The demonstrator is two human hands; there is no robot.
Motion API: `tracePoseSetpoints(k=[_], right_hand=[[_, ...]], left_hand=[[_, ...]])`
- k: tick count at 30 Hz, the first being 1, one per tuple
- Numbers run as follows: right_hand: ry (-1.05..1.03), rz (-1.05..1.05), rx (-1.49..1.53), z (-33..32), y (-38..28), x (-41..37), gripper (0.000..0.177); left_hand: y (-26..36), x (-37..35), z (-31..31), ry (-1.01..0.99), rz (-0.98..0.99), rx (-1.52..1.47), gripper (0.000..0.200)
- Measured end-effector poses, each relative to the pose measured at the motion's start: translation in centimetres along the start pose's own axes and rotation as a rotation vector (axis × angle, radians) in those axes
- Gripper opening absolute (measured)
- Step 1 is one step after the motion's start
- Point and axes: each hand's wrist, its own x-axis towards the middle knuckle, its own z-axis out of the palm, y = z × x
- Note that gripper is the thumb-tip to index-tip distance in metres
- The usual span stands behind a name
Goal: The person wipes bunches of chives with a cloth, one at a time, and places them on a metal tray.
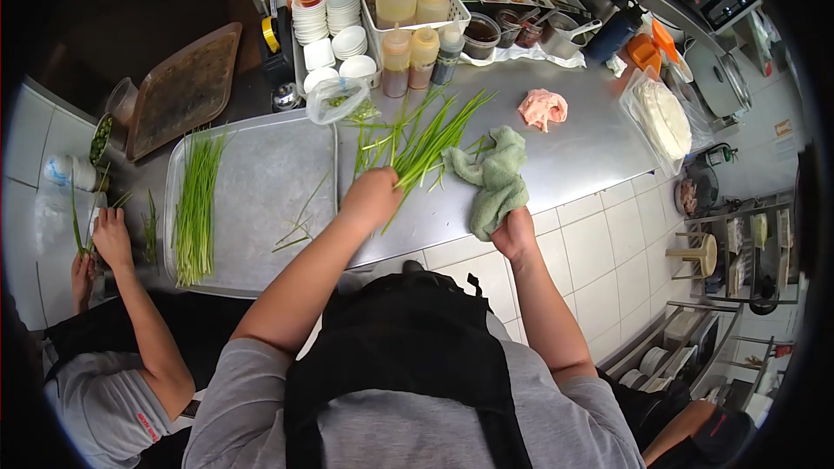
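Observation:
My left hand (372, 200) is closed round the lower part of a bunch of long green stalks (430, 143) lying over the steel counter. More loose stalks lie just behind that bunch. My right hand (514, 234) grips the lower end of a green cloth (495, 178) at the counter's front edge; the cloth's upper part rests bunched on the steel. Left of my left hand is a metal tray (261, 200) holding a thick row of green stalks (200, 208) and a few loose ones. A crumpled pink cloth (544, 108) sits behind the green one.
At the back stand sauce bottles (396, 61), a white basket (417, 22), stacked white cups (310, 17) and a plastic bag (339, 102). A brown tray (187, 87) lies at the back left. A co-worker's hands (111, 239) hold stalks at far left. White wrappers (660, 117) lie right.

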Motion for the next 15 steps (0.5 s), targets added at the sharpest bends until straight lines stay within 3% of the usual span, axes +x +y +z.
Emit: tracePoseSetpoints(k=[3,6,10,13,15], right_hand=[[-0.075,0.065,0.056,-0.5,-0.3,0.1,0.034],[-0.133,0.078,0.028,-0.4,-0.1,0.1,0.036],[-0.207,0.135,0.030,-0.6,-0.4,1.2,0.038],[-0.287,0.176,0.009,-0.1,-0.4,1.5,0.038],[-0.292,0.094,-0.142,1.1,-0.4,1.4,0.039]], left_hand=[[-1.1,-0.2,-1.8,-0.132,-0.186,-0.252,0.023],[-2.5,-0.9,-1.8,0.000,-0.211,-0.302,0.026],[-2.5,-2.2,-2.4,0.144,-0.176,-0.287,0.032],[0.6,-3.4,-5.8,0.071,-0.279,-0.232,0.035],[1.0,-4.0,-7.0,0.012,-0.264,-0.102,0.034]])
